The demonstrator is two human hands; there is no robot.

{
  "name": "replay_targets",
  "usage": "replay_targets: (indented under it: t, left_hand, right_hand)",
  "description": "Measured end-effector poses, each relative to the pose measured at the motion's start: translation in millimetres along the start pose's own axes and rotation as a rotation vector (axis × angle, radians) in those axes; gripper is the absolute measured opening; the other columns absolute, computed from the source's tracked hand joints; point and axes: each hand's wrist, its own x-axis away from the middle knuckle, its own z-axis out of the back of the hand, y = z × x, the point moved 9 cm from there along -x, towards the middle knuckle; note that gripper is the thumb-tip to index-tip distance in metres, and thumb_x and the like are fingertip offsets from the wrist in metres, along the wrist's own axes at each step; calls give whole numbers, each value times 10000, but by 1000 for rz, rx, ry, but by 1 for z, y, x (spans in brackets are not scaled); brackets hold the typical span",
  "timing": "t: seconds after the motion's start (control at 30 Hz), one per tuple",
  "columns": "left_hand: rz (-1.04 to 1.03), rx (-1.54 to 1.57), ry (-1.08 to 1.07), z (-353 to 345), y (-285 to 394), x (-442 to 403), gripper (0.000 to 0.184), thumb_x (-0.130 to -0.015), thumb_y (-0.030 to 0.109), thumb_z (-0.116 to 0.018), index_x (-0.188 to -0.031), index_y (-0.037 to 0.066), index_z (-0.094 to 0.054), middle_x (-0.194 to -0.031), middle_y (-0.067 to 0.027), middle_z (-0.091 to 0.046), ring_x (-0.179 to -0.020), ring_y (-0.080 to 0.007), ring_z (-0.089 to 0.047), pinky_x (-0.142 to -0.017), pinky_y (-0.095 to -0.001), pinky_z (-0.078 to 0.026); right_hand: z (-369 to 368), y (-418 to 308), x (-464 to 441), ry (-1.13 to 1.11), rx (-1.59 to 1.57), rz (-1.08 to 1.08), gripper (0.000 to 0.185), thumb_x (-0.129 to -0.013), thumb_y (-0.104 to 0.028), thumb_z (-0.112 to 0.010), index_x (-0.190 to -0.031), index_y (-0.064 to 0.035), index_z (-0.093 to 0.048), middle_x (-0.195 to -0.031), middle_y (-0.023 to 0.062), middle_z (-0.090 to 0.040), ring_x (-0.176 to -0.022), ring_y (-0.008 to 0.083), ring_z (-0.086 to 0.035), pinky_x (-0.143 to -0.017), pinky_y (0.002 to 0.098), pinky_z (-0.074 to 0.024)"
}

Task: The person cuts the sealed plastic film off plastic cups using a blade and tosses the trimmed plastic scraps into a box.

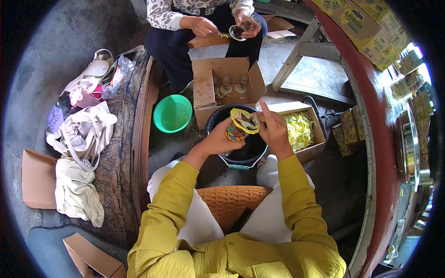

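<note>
My left hand (pixel 221 139) is wrapped round a clear cup (pixel 235 131) with a colourful print and a yellow rim. The cup is tilted, and something dark and shiny shows at its mouth. At the rim's right side is my right hand (pixel 273 127), its index finger raised and the other fingers bent against the cup's edge. Whether those fingers grip anything is too small to tell. Below both hands stands a black bucket (pixel 252 153) with a light blue handle grip. A cardboard box of yellow packets (pixel 299 129) is just right of my right hand.
A co-worker (pixel 199 23) sits opposite, holding another cup. Between us are an open carton (pixel 232 69) with clear cups and a green basin (pixel 172 113). Bags (pixel 88 129) lie on the left bench. A wooden frame (pixel 320 50) and a red table edge (pixel 378 185) are on the right.
</note>
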Motion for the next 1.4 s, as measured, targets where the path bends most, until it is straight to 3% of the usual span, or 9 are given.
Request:
replay_targets:
  t: [0.23, 0.43, 0.53, 0.63, 0.73, 0.87, 0.97, 1.17, 1.4]
  left_hand:
    - [182, 294, -327, -25, -2, 10, 448, -682, 98, -693, -1073, 54, -479, -916, -49, -587, -793, -98, -571, -653, -227, -469]
    - [170, 593, -572, -38, 0, 16, 433, -695, 91, -669, -1079, 61, -471, -896, -49, -574, -750, -122, -578, -611, -230, -467]
    - [229, 515, -330, -25, -18, 11, 524, -692, 87, -668, -1153, 57, -420, -917, -51, -566, -772, -125, -574, -616, -239, -473]
    - [180, 192, -149, -6, -13, 0, 686, -689, 42, -666, -1273, 50, -307, -1114, -72, -481, -982, -153, -500, -819, -312, -459]
    - [-128, 170, -64, 0, 7, -9, 670, -693, 66, -659, -1263, 41, -308, -1098, -67, -507, -968, -147, -520, -806, -280, -453]
    - [-87, 32, 95, 14, -7, -9, 674, -675, 30, -673, -1255, 26, -331, -1148, -90, -497, -1040, -136, -498, -872, -281, -415]
    - [-191, -107, 131, 6, 8, -7, 655, -666, 25, -689, -1233, 16, -362, -1108, -88, -531, -1010, -131, -517, -870, -268, -413]
    - [-18, 52, 100, 8, 0, -3, 636, -656, 23, -709, -1206, 16, -391, -1072, -72, -557, -979, -136, -534, -854, -269, -423]
    - [31, 146, -33, -3, -5, 0, 521, -675, 13, -692, -1137, 56, -455, -920, -18, -566, -846, -97, -543, -757, -250, -456]
  right_hand:
    - [2, -9, -1, -18, -68, 38, 555, -699, 13, -637, -1217, 43, -443, -825, 96, -657, -776, 220, -632, -722, 312, -494]
    - [0, -10, 2, -38, -105, 24, 533, -719, -1, -631, -1217, 37, -445, -833, 99, -658, -780, 224, -633, -734, 310, -491]
    - [2, -7, -1, -13, -80, 29, 544, -706, 20, -625, -1220, 31, -446, -828, 96, -657, -769, 222, -632, -718, 312, -495]
    - [4, -1, -1, 11, -27, 18, 572, -680, 52, -620, -1224, 27, -444, -801, 85, -654, -743, 216, -629, -685, 309, -499]
    - [5, 7, -1, 23, 7, -11, 587, -660, 75, -617, -1220, 14, -455, -760, 81, -646, -701, 215, -620, -644, 313, -499]
    - [4, 6, -3, 30, 35, -3, 573, -660, 70, -622, -1210, -5, -477, -714, 88, -632, -645, 221, -602, -591, 329, -490]
    - [1, 6, -1, -2, 52, -8, 593, -647, 84, -635, -1211, 11, -468, -731, 82, -639, -681, 210, -618, -620, 314, -497]
    - [-4, 4, 3, -24, 24, -5, 598, -637, 93, -645, -1204, 19, -471, -757, 79, -646, -709, 201, -630, -641, 305, -502]
    - [-4, 0, 3, -5, -15, 16, 601, -619, 107, -633, -1194, 24, -477, -778, 73, -650, -737, 200, -632, -673, 300, -505]
